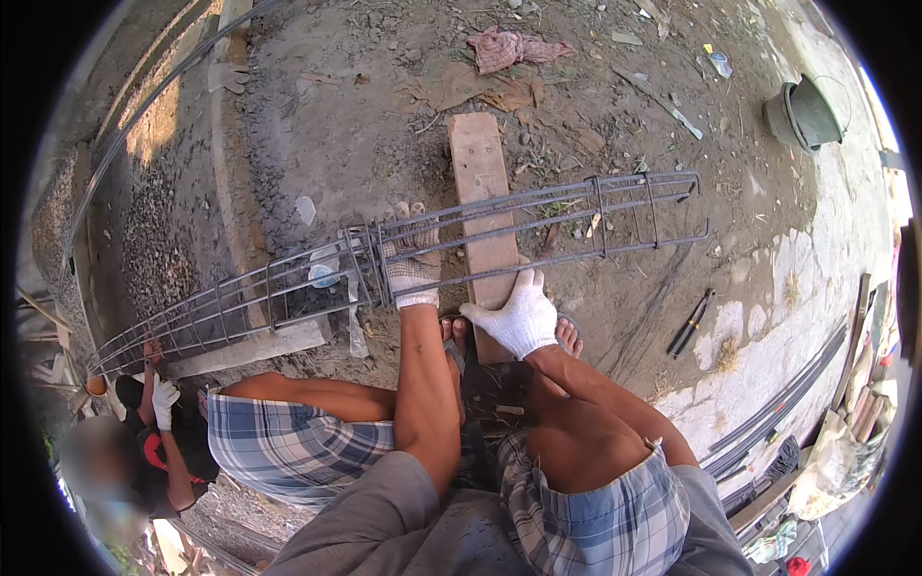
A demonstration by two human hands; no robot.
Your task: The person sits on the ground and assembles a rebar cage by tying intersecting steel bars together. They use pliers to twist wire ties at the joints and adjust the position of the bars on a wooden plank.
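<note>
1. Basically, the rebar cage [403, 254] lies as a long lattice w/ its axis running from low-left to upper-right across the dirt ground [365, 125], one end near the co-worker, the far end out past the wooden plank [480, 182].

2. Left hand [413, 264], in a white knit glove, is up inside/against the cage just beside a bunch of closely packed stirrups [370, 264]. Fingers look curled round a long bar, pressed together, not spread; fingertips partly hidden by the steel, so exact grip cannot be told for sure.

3. Right hand [519, 312], also gloved, sits lower, at the near edge of the cage where it crosses the plank. Fingers together, pointing up toward the lowest bar; palm looks flat on the plank. Whether the tips touch the bar or stop just short — cannot tell.

4. Key relation: cage runs crosswise in front of both hands, long axis roughly left-right to the person. Left hand is the nearer one to the stirrup cluster, in fact touching the cage; right hand is to the right of it, on the near side.

5. Bare toes [567, 336] in sandals show just beside the right hand, at the plank's near end.

6. The co-worker's gloved hand [163, 398] is at the cage's low-left end, well apart from the person's own hands.

7. Off to the right: dark pliers-like tool [691, 322] on the ground, well apart from both hands; bucket [807, 115] farther up-right; pink cloth [509, 48] at top.
</note>
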